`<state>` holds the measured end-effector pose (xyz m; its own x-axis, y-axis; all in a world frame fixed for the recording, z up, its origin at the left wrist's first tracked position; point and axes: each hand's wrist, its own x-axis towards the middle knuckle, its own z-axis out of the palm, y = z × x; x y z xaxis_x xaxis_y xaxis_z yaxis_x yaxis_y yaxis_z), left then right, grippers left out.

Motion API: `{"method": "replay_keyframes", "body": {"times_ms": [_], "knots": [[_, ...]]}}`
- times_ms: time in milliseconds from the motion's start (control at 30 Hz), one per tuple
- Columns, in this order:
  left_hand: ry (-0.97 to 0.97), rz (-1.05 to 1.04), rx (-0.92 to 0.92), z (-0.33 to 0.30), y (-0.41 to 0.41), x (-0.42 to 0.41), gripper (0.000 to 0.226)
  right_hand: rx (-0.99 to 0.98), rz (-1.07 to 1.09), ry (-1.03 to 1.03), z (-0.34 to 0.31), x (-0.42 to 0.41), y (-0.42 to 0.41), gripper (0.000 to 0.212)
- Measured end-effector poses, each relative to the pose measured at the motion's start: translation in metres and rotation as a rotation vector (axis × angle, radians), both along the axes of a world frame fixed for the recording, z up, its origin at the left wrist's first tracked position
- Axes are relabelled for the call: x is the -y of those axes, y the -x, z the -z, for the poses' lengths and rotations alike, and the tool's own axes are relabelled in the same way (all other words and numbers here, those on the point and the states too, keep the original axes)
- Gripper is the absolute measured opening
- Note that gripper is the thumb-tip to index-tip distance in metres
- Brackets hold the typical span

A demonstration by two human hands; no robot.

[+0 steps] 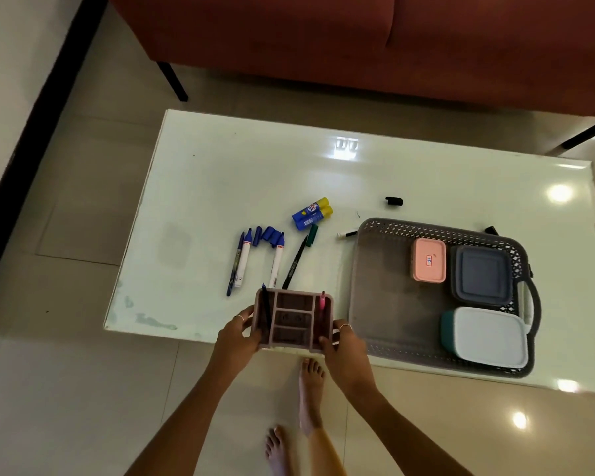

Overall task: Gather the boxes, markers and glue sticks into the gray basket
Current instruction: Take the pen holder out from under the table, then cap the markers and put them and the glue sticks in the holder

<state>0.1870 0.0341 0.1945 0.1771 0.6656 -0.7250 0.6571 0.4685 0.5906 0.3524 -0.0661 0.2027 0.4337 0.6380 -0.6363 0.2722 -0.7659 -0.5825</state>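
Glossy white table (220,173) is sitting on a tiled floor (66,389), with a rust-red sofa (358,39) running along behind it. Bare feet (310,389) are showing at the near edge, partly cut off by the frame bottom.

Both hands are gripping a pinkish compartment organizer (293,319) at the table's near edge: left hand (236,338) is curling around its left side, right hand (346,352) around its right side, fingertips partly hiding behind the walls. A dark pen (266,309) is standing in the left slot and a pink pen (322,302) in the right slot; middle compartments are too dim to read.

Right of the hands, the gray basket (385,304) is lying flat on the table, its far right handle side partly hiding a small black object. Inside it: white-lidded teal box (488,336) nearest, gray-blue box (481,274) beyond it, pink box (428,260) to that one's left.

Just beyond the organizer, blue-capped white markers (243,261) and a black-green pen (298,261) are lying loose, with blue caps bunching at their far ends. Farther back, two blue-yellow glue sticks (311,213) are lying side by side. A small marker (347,234) is resting just beside the basket's far left corner. A black cap (394,201) is sitting farthest out, well apart from the hands.
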Motion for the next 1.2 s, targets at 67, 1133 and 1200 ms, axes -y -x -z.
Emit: {"method": "replay_keyframes", "body": {"times_ms": [67,1133,1200], "knots": [[0.010,0.009,0.004,0.001,0.001,-0.003,0.053,0.016,-0.002,-0.006,-0.002,-0.002,0.000,0.022],[-0.118,0.063,0.056,0.020,0.057,-0.153,0.020,0.252,0.155,0.363,0.035,-0.216,0.052,0.061],[-0.146,0.103,0.034,0.019,0.046,-0.154,0.020,0.232,0.185,0.338,0.039,-0.217,0.054,0.062]]}}
